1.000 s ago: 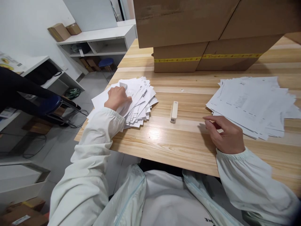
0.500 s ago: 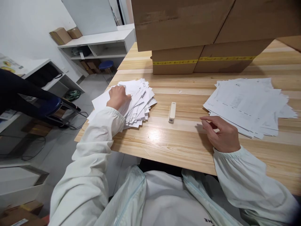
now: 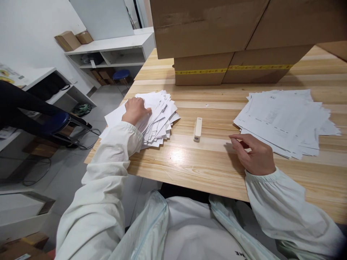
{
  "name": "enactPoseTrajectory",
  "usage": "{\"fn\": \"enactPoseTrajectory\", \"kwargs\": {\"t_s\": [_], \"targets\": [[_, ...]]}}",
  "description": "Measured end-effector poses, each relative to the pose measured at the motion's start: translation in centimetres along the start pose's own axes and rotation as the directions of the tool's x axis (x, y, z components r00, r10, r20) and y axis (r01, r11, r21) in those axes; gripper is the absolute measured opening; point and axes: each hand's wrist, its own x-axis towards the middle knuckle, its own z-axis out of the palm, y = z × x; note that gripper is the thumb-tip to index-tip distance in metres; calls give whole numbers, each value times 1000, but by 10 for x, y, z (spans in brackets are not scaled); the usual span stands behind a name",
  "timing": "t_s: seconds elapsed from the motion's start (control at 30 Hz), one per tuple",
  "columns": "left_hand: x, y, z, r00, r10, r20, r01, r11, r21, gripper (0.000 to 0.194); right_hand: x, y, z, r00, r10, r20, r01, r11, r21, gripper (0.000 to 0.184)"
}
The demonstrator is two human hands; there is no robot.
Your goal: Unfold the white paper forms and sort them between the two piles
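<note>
My left hand [image 3: 135, 110] lies on a fanned pile of folded white papers [image 3: 161, 115] at the table's left edge. Its fingers are curled and pressed down on the top sheets. My right hand [image 3: 253, 155] rests on its side on the wooden table [image 3: 189, 162], fingers loosely bent and apart, holding nothing. It sits just in front of a spread stack of printed sheets [image 3: 284, 119] without touching it. A small white stapler [image 3: 197, 129] lies between the two hands, untouched.
Large cardboard boxes [image 3: 230, 39] are stacked at the back of the table. To the left are white shelves [image 3: 108, 50], a blue stool [image 3: 56, 122], floor cables, and a dark-sleeved person [image 3: 16, 104] at the frame edge.
My left hand has settled flatter onto the folded papers; the small folded piece seen at its fingertips earlier no longer stands up. The right hand has barely moved.
</note>
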Motion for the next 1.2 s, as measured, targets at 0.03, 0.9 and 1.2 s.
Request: {"fn": "enactPoseTrajectory", "kwargs": {"t_s": [0.03,0.9,1.2], "targets": [[2,-1,0,1000,-9,-5,9,1000,19,56,0,0,0,1000,9,3,-9,1000,0,15],[4,9,-8,1000,-11,16,9,992,128,48,0,-1,-1,1000,22,17,-22,1000,12,16],[-10,-1,-9,998,-59,-16,61,992,109,44,0,-2,-3,1000,22,16,-22,1000,-4,16]]}}
